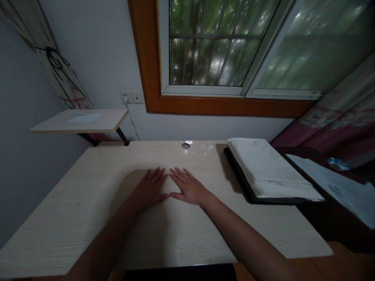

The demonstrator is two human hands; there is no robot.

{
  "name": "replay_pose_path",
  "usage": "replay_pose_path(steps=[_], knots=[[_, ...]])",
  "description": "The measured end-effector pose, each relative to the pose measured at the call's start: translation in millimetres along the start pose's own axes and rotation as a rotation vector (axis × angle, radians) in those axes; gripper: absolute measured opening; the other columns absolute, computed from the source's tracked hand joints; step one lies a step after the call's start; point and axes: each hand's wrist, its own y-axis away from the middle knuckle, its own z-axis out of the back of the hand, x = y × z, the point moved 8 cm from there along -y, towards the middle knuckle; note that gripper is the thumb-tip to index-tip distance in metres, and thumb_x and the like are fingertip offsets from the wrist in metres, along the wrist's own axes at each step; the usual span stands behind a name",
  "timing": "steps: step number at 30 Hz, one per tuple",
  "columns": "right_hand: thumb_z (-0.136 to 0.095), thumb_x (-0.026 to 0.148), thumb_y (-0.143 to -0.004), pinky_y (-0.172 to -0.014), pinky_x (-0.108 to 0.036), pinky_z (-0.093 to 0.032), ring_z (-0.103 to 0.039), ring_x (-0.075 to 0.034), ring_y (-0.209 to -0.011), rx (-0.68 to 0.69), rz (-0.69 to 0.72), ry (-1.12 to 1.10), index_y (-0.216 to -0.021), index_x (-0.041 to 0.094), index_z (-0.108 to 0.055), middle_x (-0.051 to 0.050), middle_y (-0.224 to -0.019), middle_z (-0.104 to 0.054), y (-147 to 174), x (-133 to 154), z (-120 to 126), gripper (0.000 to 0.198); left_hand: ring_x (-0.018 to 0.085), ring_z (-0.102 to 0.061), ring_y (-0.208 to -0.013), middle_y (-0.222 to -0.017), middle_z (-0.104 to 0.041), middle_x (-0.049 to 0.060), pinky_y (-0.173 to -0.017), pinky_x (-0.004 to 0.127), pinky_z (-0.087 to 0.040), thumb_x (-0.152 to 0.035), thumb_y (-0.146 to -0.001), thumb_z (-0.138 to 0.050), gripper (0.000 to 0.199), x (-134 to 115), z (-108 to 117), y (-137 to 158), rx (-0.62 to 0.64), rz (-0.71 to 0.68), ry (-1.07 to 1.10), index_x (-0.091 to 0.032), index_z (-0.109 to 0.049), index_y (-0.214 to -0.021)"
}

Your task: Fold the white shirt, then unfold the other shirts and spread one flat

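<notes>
My left hand (152, 188) lies flat on the pale wood-grain desk (73, 218), fingers spread and pointing toward the wall. Beside it my right hand (188, 186) rests palm down on the same surface, its fingers also stretched apart. The two thumbs meet or nearly meet at their tips, and the index fingertips are close together. Neither hand holds anything. To the right of my right hand, a folded white cloth (263, 171) sits on a flat black object (241, 181) at the desk's right side.
A small raised shelf (108, 123) with a sheet of paper (84, 118) stands at the back left. A round cable hole (185, 146) is near the rear edge. Behind are a wall socket (131, 97) and a window (211, 47). A dark surface (328, 218) adjoins at right.
</notes>
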Motion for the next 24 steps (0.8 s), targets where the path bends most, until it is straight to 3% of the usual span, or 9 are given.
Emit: replay_pose_path(steps=[24], knots=[[-0.043, 0.070, -0.094, -0.125, -0.052, -0.012, -0.019, -0.028, -0.153, 0.002, -0.004, 0.016, -0.158, 0.020, -0.028, -0.011, -0.165, -0.024, 0.4, -1.8, -3.9, 0.083, 0.030, -0.017, -0.154, -0.165, -0.023, 0.012, -0.124, 0.052, -0.008, -0.076, -0.091, -0.031, 0.086, 1.7, -7.1, -1.2, 0.001, 0.010, 0.020, -0.021, -0.030, -0.157]])
